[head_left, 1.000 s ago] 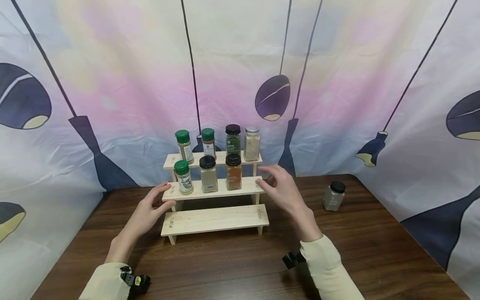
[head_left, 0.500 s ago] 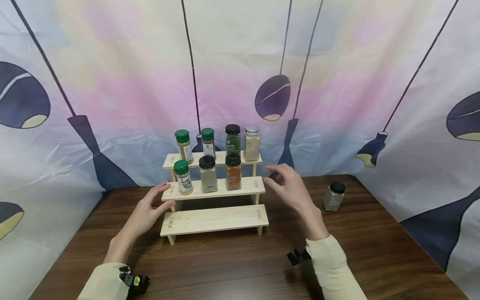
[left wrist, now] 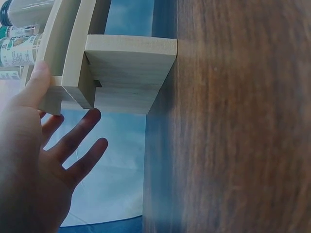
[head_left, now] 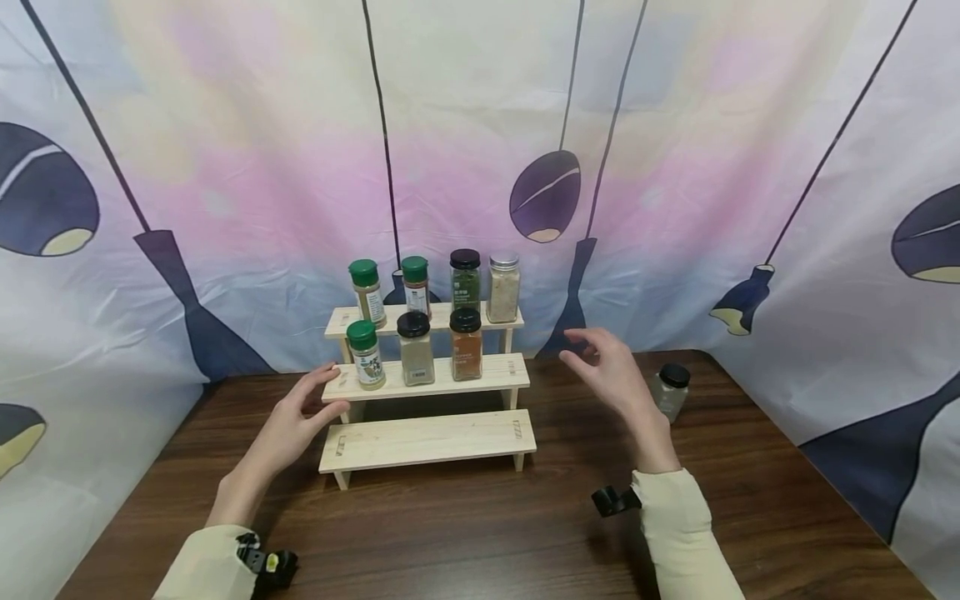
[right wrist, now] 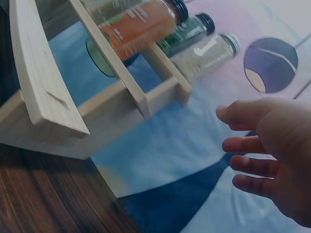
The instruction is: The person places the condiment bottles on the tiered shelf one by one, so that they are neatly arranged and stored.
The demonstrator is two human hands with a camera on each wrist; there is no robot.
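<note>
A three-tier wooden spice rack stands on the table. My left hand rests at the left end of its middle tier; in the left wrist view the thumb touches the wood and the other fingers are spread. My right hand is in the air right of the rack, fingers loosely bent, holding nothing. Beyond it a black-capped spice jar, partly hidden by the hand, stands on the table. On the middle tier are a green-capped shaker, a black-capped jar and an orange spice jar.
The top tier holds two green-capped shakers, a jar of green flakes and a silver-capped jar. The bottom tier bears nothing. A patterned cloth hangs close behind the rack and along the sides of the dark wooden table.
My right hand has moved away from the right end of the middle tier, rightward toward the lone jar. The left hand stays at the rack's left end, and the jars have not moved.
</note>
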